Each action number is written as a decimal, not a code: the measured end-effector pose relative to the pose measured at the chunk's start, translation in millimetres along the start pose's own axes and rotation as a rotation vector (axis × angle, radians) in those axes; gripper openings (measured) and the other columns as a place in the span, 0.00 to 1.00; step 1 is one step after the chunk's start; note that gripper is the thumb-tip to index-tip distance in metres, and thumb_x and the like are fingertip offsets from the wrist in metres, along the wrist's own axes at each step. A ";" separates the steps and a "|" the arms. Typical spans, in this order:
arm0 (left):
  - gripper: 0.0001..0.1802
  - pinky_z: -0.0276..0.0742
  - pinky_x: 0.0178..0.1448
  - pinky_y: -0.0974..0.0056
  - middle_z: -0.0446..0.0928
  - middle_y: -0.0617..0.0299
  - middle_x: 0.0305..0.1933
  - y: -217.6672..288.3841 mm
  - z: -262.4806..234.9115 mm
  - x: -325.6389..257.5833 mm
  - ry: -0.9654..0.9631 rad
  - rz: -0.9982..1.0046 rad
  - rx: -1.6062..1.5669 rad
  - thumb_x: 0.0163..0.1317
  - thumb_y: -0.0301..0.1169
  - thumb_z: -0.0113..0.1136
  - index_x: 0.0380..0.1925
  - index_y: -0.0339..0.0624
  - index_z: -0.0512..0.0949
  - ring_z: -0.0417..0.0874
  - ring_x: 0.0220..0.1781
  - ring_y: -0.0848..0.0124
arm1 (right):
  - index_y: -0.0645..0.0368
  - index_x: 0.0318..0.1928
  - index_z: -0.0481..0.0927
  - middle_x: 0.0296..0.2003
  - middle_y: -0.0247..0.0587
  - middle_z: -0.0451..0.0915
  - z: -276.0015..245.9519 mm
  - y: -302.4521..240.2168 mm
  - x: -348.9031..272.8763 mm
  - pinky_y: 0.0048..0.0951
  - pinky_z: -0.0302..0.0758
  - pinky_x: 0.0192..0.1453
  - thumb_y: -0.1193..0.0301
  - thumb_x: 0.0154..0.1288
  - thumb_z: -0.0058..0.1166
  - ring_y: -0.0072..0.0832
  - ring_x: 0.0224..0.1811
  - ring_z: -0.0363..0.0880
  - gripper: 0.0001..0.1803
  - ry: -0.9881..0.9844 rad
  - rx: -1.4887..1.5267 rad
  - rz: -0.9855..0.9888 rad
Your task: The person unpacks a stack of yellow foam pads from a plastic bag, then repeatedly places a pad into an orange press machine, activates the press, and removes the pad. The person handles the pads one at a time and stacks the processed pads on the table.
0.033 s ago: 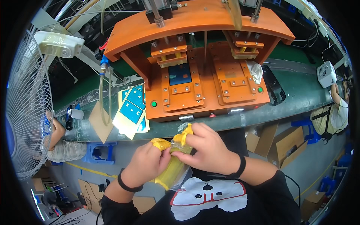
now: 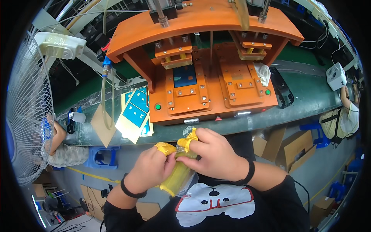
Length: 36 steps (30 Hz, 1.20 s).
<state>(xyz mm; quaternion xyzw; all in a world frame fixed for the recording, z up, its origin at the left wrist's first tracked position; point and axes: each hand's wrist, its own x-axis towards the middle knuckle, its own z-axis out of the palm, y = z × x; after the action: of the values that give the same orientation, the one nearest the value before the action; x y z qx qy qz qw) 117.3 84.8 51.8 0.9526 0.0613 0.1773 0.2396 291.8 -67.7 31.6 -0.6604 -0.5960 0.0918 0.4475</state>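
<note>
A yellow packet in clear plastic wrap (image 2: 176,178) is held in front of my chest, tilted, its lower end hanging toward the print on my shirt. My left hand (image 2: 150,167) is closed on its upper left side. My right hand (image 2: 210,154) pinches the upper right side between thumb and bent fingers, close to the left hand. Yellow finger covers sit on some fingertips of both hands. A crumpled clear bit of plastic (image 2: 188,130) sticks up above the right fingertips. What the wrap contains is hard to make out.
Ahead stands an orange two-station press (image 2: 179,112) on a green bench (image 2: 309,106); a dark blue panel (image 2: 184,75) lies in its left station. Blue-and-cream sheets (image 2: 133,112) and brown card (image 2: 103,123) lie left. A fan (image 2: 29,108) is far left, cardboard boxes (image 2: 297,149) right.
</note>
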 end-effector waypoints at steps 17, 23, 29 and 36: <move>0.09 0.69 0.29 0.71 0.78 0.62 0.34 -30.7 61.8 -27.9 0.028 -0.581 -1.703 0.81 0.35 0.59 0.45 0.42 0.74 0.72 0.26 0.77 | 0.63 0.36 0.86 0.29 0.39 0.83 19.0 42.4 -12.6 0.31 0.78 0.32 0.73 0.73 0.66 0.31 0.27 0.83 0.07 -0.077 0.635 0.101; 0.08 0.70 0.32 0.73 0.78 0.67 0.35 -27.0 88.5 -40.8 0.142 -0.733 -1.815 0.81 0.35 0.59 0.49 0.42 0.76 0.72 0.27 0.81 | 0.60 0.46 0.84 0.33 0.28 0.84 47.1 59.6 -23.4 0.15 0.78 0.34 0.68 0.83 0.56 0.11 0.30 0.81 0.09 -0.270 1.404 0.711; 0.15 0.78 0.48 0.70 0.84 0.64 0.44 -33.6 66.3 -52.6 0.160 -0.708 -0.815 0.76 0.22 0.61 0.60 0.38 0.78 0.82 0.39 0.74 | 0.59 0.46 0.84 0.35 0.27 0.84 58.0 70.9 -30.3 0.12 0.77 0.35 0.66 0.83 0.57 0.09 0.30 0.79 0.10 -0.170 1.452 0.821; 0.47 0.83 0.55 0.50 0.79 0.38 0.55 52.8 -40.9 -34.8 -0.302 -0.169 0.015 0.57 0.47 0.81 0.66 0.23 0.71 0.84 0.49 0.42 | 0.59 0.44 0.84 0.35 0.27 0.84 83.5 47.3 -5.9 0.15 0.75 0.37 0.67 0.82 0.59 0.10 0.30 0.75 0.09 -0.029 1.323 0.821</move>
<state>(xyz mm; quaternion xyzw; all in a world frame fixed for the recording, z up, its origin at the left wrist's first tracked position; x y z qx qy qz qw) 71.5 49.2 99.9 0.9616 0.1057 0.0111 0.2531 268.9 -27.5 -52.7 -0.4229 -0.1306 0.5951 0.6708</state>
